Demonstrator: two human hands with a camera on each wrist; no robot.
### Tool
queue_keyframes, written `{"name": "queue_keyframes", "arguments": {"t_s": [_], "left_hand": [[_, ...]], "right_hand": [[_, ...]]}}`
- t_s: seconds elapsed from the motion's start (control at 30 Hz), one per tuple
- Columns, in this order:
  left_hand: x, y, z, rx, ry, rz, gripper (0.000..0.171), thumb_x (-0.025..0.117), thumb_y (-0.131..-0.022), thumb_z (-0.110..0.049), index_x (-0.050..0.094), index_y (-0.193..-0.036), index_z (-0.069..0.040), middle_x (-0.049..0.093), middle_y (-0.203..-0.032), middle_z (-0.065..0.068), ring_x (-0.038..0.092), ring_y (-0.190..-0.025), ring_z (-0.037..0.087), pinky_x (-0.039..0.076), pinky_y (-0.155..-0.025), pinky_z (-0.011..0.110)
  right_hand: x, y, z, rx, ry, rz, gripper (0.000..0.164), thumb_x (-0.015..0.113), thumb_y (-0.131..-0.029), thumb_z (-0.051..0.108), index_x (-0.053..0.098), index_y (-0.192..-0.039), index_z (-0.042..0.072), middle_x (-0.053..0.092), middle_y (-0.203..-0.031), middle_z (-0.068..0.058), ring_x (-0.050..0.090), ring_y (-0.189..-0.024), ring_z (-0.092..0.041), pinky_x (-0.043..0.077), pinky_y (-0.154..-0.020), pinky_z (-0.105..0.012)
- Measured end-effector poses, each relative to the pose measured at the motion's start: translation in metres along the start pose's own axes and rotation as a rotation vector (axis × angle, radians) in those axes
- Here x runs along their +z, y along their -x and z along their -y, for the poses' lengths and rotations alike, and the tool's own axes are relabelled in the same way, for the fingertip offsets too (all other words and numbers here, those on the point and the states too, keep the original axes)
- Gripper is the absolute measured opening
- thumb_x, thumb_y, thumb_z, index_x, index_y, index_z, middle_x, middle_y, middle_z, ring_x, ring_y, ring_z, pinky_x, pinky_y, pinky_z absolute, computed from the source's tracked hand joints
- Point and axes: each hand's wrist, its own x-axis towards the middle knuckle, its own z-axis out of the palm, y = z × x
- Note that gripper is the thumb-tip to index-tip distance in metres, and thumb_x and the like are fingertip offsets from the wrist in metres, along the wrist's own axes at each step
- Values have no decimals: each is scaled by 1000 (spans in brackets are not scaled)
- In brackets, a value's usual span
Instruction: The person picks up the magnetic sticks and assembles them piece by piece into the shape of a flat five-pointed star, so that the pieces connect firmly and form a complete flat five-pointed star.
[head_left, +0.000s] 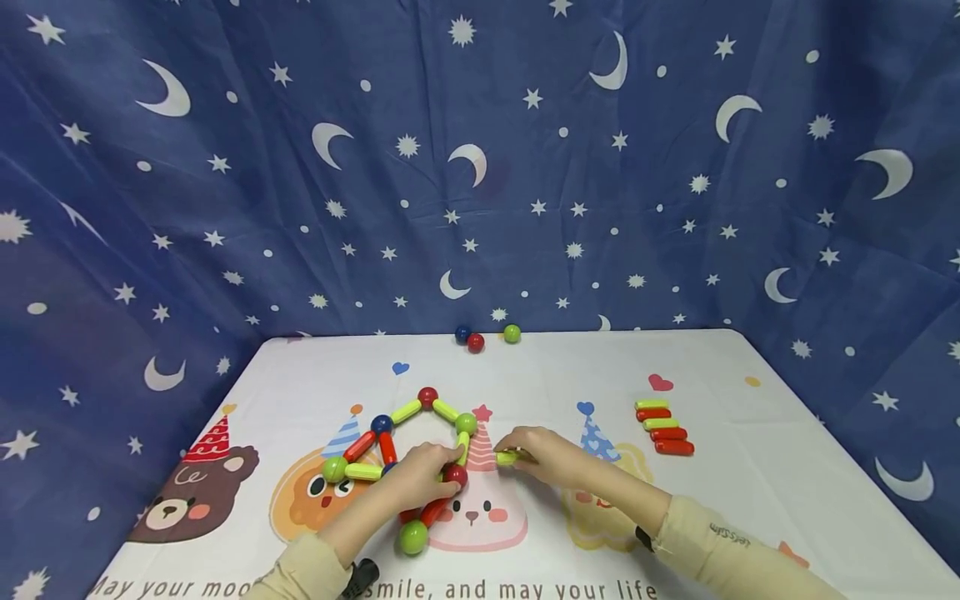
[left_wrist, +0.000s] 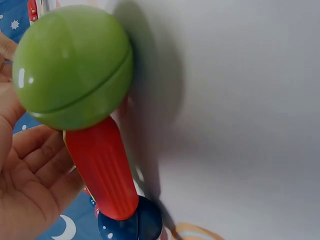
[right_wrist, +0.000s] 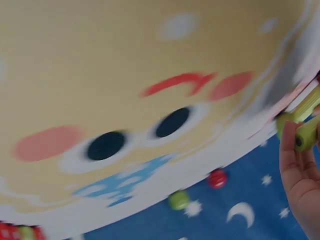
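On the white table lies a shape built of magnetic rods and balls, with a red ball at its far corner and a green ball at the near one. My left hand pinches another red ball at its right side, covering part of the rods behind. To the right, my right hand holds a loose yellow-green rod between thumb and fingers, apart from the shape. The rod's end shows in the right wrist view. A green ball and red rod fill the left wrist view.
Several red and yellow-green rods lie in a column at the right. At the table's back edge sit a blue ball, a red ball and a green ball. A star-patterned blue curtain hangs behind.
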Motion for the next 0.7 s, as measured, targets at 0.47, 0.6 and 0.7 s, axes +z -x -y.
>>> {"name": "queue_keyframes", "arguments": {"t_s": [0.47,0.6,0.7], "left_hand": [[-3,-1,7,24,76,-9,52,73,-79,-11,56,-127,1,63,-122,18,52,-79,15,45,-69,22],[-3,-1,6,24,88,-1,54,74,-79,-11,55,-128,1,64,-120,15,52,-79,13,46,-69,21],[-3,-1,6,28,90,-4,54,74,-79,-11,55,-128,1,65,-119,15,51,-78,13,45,-68,21]], "right_hand": [[23,-34,26,17,-44,2,15,68,-83,2,70,-97,4,71,-96,-5,63,-88,-13,52,-81,-21],[22,-36,26,28,-87,0,14,67,-82,-1,69,-96,4,70,-95,-5,61,-86,-12,51,-80,-21],[22,-36,23,36,-121,4,15,68,-82,0,69,-97,5,70,-96,-5,60,-85,-12,51,-79,-22]]}}
